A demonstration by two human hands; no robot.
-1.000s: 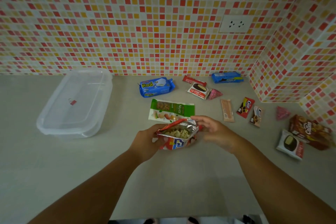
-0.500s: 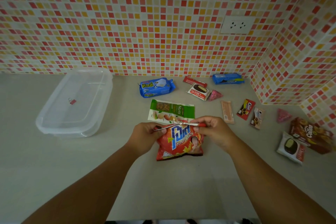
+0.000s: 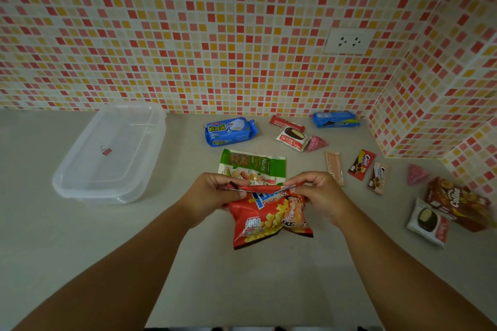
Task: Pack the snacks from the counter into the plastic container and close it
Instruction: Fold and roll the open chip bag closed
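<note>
A red potato snack bag (image 3: pixel 269 219) lies at the middle of the counter, its top edge folded over. My left hand (image 3: pixel 208 195) pinches the left end of the fold and my right hand (image 3: pixel 316 193) pinches the right end. The clear plastic container (image 3: pixel 80 183) sits at the left with its lid on and a small red binder clip (image 3: pixel 106 151) on top. Behind the bag lie a green nuts pack (image 3: pixel 252 165) and a blue wafer pack (image 3: pixel 230 131).
More snacks lie scattered right of my hands: a choco pie (image 3: pixel 291 138), a blue cookie pack (image 3: pixel 336 119), several small bars (image 3: pixel 361 165), a brown Collon box (image 3: pixel 457 203) and a second pie (image 3: pixel 427 222). The tiled wall juts out at the right (image 3: pixel 430 115).
One second ago the bag was held open, showing the chips inside. The mouth has since been pressed flat and folded down, and the bag now lies lower on the counter.
</note>
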